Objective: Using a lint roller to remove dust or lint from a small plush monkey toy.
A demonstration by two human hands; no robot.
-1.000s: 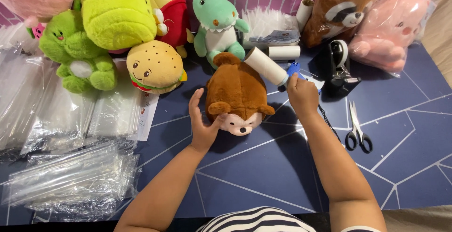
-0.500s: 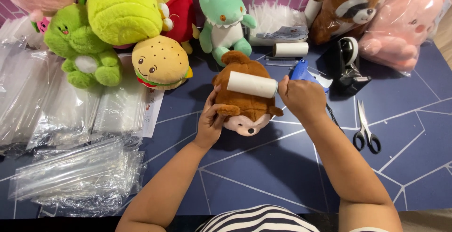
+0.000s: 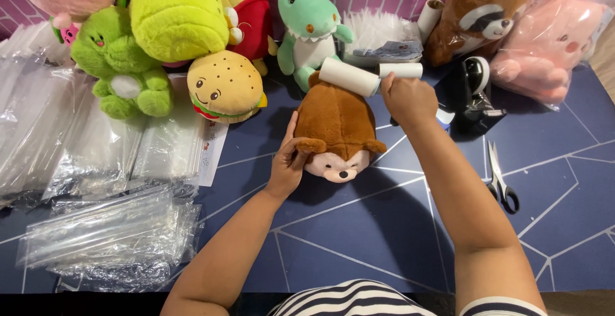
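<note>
The lint roller [image 3: 350,76] has moved from the middle of the brown monkey plush [image 3: 336,133] up to its far end, gripped in the closed right hand [image 3: 408,100], while the left hand [image 3: 286,162], fingers spread, presses the plush's near-left side on the blue table [image 3: 384,239].
</note>
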